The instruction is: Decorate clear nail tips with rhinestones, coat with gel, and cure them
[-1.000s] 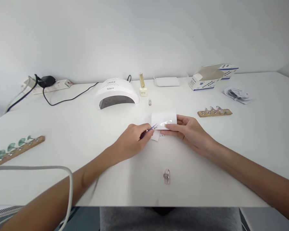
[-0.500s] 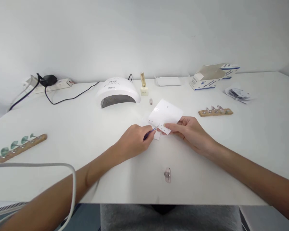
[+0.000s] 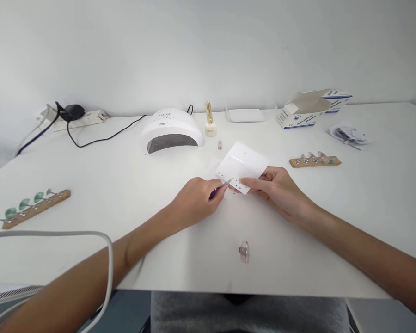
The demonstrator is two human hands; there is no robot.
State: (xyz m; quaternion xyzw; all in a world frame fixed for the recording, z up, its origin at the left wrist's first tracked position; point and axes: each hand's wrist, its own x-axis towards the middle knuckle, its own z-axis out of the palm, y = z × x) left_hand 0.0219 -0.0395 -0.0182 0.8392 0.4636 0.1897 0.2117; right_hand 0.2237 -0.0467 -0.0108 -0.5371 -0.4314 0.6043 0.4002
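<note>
At the middle of the surface (image 3: 180, 268), purple tweezers (image 3: 214, 193) point at a speckled white sheet (image 3: 243, 161)

The left hand (image 3: 201, 199) pinches the tweezers, its fingers closed around the shaft and the points aimed at the sheet's near edge; whether the tips touch it, I cannot tell. The right hand (image 3: 273, 187) has the sheet's near right part gripped, thumb flat on top and fingers curled beneath. Small dark marks (image 3: 236, 186) dot that near edge. Good work here probably means bracing the sheet from below, close behind the mark being worked, bringing the tips in low and squeezing lightly so the sheet does not bow. The clear pink nail tip (image 3: 244, 252) lies well apart, nearer the surface's near edge, and is best not brushed.
</note>
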